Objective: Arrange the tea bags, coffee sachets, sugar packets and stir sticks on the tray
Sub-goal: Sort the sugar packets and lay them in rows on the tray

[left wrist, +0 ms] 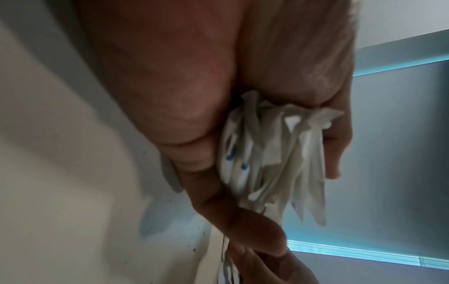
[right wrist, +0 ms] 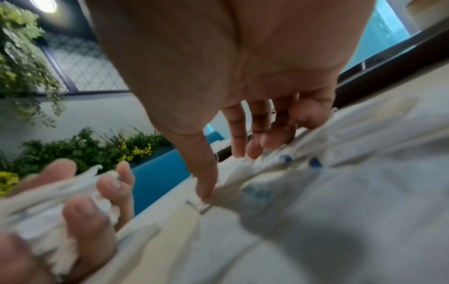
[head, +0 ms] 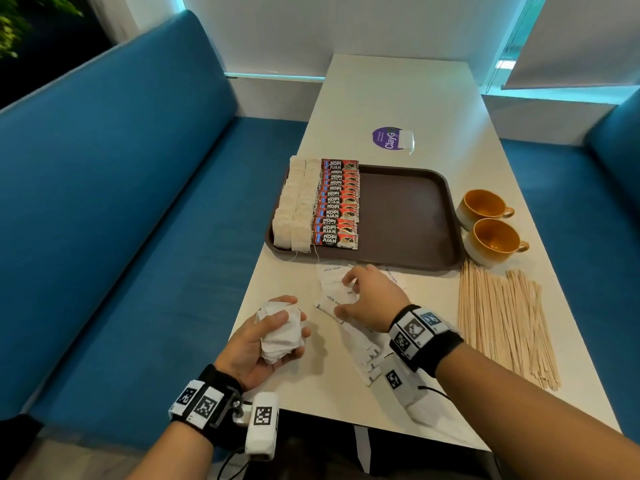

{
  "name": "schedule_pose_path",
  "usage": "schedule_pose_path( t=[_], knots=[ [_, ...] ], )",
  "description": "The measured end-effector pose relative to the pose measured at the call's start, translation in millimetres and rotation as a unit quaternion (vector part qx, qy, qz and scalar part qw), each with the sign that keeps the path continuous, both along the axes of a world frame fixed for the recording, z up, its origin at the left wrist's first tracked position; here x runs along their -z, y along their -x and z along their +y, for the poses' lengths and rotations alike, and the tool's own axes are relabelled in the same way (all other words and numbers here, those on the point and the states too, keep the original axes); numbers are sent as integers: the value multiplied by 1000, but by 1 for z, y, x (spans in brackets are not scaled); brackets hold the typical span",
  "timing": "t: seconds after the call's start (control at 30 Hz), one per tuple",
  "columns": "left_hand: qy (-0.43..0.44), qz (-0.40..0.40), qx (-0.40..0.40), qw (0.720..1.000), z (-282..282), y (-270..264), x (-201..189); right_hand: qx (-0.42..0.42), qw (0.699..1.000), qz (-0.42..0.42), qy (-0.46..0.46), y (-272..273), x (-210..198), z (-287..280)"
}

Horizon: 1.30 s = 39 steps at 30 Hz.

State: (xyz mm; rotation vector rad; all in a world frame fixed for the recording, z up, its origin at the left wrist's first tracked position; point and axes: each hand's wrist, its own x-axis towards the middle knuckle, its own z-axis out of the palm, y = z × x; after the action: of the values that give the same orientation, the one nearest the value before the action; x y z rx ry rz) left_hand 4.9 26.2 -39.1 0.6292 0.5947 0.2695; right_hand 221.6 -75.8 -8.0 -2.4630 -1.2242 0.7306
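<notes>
A brown tray [head: 401, 216] holds two columns of tea bags [head: 294, 206] and a row of red coffee sachets [head: 337, 206] along its left side. My left hand [head: 284, 327] grips a crumpled bundle of white sugar packets [left wrist: 272, 153] above the table's near left edge. Loose sugar packets [head: 330, 280] lie in front of the tray. My right hand [head: 346, 296] arches over them, its thumb and fingertips [right wrist: 204, 190] touching the paper. More packets [head: 363, 355] lie under that wrist. Wooden stir sticks [head: 502, 323] lie spread on the table to the right.
Two orange cups [head: 483, 206] [head: 495, 239] stand right of the tray. One tea bag [head: 405, 139] lies on a purple sticker behind the tray. A blue bench [head: 138, 202] runs along the table's left side, and the table edge is close to my left hand.
</notes>
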Motion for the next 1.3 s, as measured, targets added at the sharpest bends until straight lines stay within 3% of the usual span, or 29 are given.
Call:
schedule_pose_path(
  t=[0.2,0.37,0.53,0.6,0.83,0.93,1.07,1.3],
  knots=[
    [-13,13,-3,1000,-1,-2,1,24,999,31,27,-6,-1,5],
    [-92,32,17,995,-4,-10,-3,50,993,86,-65,-10,-1,-8],
    [-138,27,55,989,-10,-23,-2,91,941,276,-172,-14,-22,-23],
    [-135,24,70,988,-14,-29,-5,92,927,313,-187,-16,-27,-27],
    [-125,11,68,990,-18,-41,-13,129,910,297,-260,-26,-23,-33],
    [-124,9,73,990,-16,-40,-16,118,924,262,-251,-28,-19,-33],
    [-107,-11,71,992,-16,-41,-23,112,922,290,-232,-29,-20,-31],
    [28,-17,-31,999,-3,-42,-12,131,916,263,-273,-52,-46,-15]
  ],
)
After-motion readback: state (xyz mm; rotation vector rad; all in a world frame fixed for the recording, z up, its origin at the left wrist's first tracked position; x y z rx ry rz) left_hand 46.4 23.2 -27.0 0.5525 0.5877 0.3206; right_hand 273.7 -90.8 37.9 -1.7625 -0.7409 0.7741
